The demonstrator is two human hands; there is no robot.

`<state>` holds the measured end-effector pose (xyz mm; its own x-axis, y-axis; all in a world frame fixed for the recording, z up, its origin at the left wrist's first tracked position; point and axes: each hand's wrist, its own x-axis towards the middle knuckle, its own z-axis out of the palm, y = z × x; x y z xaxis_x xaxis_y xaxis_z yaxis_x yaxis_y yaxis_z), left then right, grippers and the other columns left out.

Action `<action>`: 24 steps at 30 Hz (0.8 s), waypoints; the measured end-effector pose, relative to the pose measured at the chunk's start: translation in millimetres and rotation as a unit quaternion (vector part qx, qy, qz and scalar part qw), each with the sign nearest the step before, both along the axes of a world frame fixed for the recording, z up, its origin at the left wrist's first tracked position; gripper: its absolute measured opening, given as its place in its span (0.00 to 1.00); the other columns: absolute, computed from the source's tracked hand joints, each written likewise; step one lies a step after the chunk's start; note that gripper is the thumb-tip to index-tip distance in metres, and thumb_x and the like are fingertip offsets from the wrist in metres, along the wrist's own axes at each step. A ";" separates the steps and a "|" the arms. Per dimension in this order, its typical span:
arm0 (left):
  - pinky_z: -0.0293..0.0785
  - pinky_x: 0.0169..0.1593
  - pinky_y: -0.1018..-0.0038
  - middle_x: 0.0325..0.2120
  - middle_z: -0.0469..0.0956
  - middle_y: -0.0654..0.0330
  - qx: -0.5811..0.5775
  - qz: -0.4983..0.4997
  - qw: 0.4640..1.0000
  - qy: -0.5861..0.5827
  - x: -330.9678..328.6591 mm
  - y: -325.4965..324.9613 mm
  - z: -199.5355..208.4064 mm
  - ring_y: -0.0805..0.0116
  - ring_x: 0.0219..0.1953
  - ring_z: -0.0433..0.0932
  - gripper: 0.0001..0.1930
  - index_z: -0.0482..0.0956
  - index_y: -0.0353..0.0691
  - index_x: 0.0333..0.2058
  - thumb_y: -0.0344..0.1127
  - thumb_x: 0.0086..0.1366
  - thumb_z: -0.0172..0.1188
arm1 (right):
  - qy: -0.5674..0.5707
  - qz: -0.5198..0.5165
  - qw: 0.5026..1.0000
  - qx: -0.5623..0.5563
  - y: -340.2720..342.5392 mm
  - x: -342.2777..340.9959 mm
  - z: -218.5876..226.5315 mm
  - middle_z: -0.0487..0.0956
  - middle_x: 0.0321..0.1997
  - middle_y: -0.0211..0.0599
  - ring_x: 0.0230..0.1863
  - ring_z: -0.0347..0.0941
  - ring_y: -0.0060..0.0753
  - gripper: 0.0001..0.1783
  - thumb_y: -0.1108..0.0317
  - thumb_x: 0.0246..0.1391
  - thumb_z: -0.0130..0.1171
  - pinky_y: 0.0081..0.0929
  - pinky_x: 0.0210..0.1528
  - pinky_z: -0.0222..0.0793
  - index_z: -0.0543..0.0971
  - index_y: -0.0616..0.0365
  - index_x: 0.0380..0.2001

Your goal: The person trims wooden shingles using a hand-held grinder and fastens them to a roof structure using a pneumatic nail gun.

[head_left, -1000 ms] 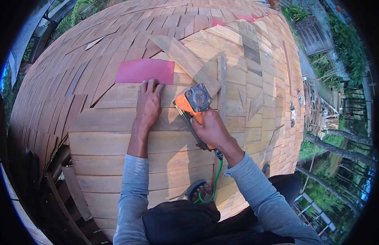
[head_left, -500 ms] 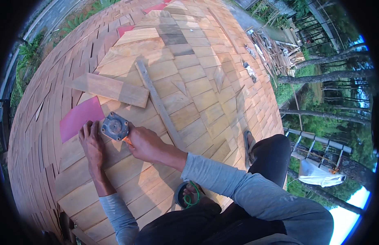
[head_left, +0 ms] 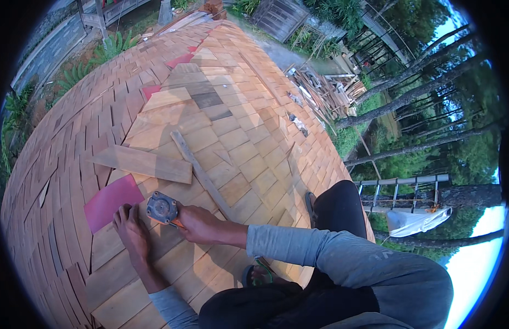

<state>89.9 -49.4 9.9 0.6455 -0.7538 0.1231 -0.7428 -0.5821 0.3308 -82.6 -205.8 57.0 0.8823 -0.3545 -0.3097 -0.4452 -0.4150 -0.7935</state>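
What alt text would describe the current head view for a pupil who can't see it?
A person's right hand grips an orange nail gun over a wood-shingled roof, while the left hand rests at the edge of a pinkish-red sheet. Nearby lie a wooden board and a narrow strip.

No legible text, numbers or signs noted, faint pale mark (head_left: pixel 387 254) on near right grey sleeve (head_left: pixel 342 247), unreadable
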 end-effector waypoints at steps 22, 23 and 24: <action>0.53 0.72 0.50 0.61 0.77 0.59 0.098 0.345 0.932 -0.043 35.4 131.0 52.4 0.57 0.67 0.70 0.22 0.84 0.47 0.55 0.50 0.66 0.66 | -0.159 0.031 0.986 0.037 -14.2 35.9 -32.2 0.81 0.31 0.45 0.32 0.77 0.37 0.10 0.73 0.59 0.60 0.36 0.39 0.74 0.79 0.65 0.43; 0.55 0.70 0.53 0.59 0.79 0.60 0.086 0.333 0.937 -0.055 34.4 133.7 51.4 0.58 0.65 0.72 0.21 0.85 0.47 0.54 0.50 0.67 0.66 | -0.129 0.046 0.990 0.022 -14.6 34.5 -31.6 0.81 0.32 0.47 0.34 0.79 0.39 0.11 0.73 0.59 0.60 0.36 0.40 0.74 0.79 0.65 0.44; 0.58 0.69 0.56 0.58 0.80 0.61 0.075 0.322 0.942 -0.066 33.3 136.1 49.3 0.59 0.63 0.73 0.21 0.86 0.46 0.53 0.50 0.68 0.65 | -0.098 0.062 0.993 0.005 -14.6 32.8 -30.9 0.82 0.34 0.48 0.35 0.80 0.42 0.11 0.73 0.59 0.59 0.36 0.41 0.75 0.79 0.65 0.44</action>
